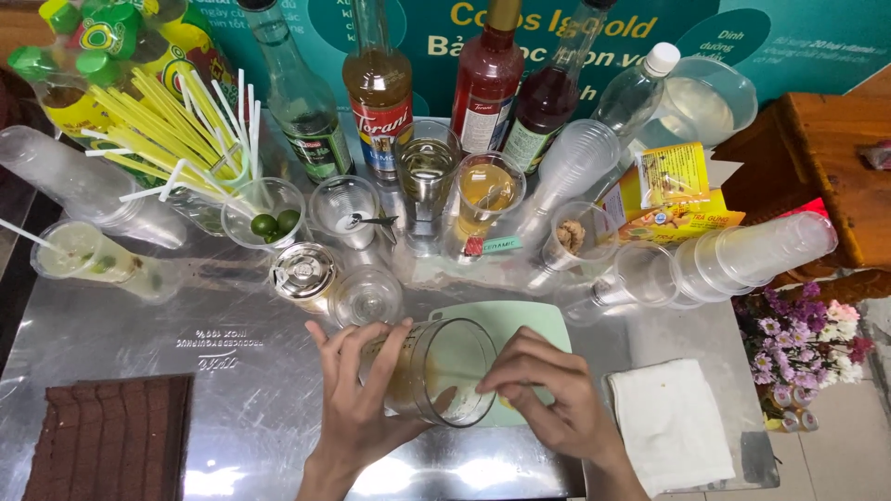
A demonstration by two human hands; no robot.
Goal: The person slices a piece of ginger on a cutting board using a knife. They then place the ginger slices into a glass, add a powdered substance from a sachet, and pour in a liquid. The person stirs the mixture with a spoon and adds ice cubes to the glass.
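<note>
Steel surface [232, 371] fills my view, back half packed with syrup bottles [436, 83], stacked plastic cups [742, 255] and yellow straws [158, 130]; brown cloth [111, 436] near left, white napkin [668, 417] near right. Work item is the clear plastic cup [436, 371], held tipped over the pale green cutting board [510, 320] at centre front. Long axis lies near horizontal, base to the left, mouth facing right and toward me; amber liquid pools along the low side. Left hand [357, 399] has its grip wrapped around the cup body, carrying it. Right hand [548, 394] pinches at the rim, fingertips curled on the lip; can't tell if it also holds something small. Step looks like working at the cup mouth while tilted. Next move needs the tilt kept shallow so liquid stays in.
</note>
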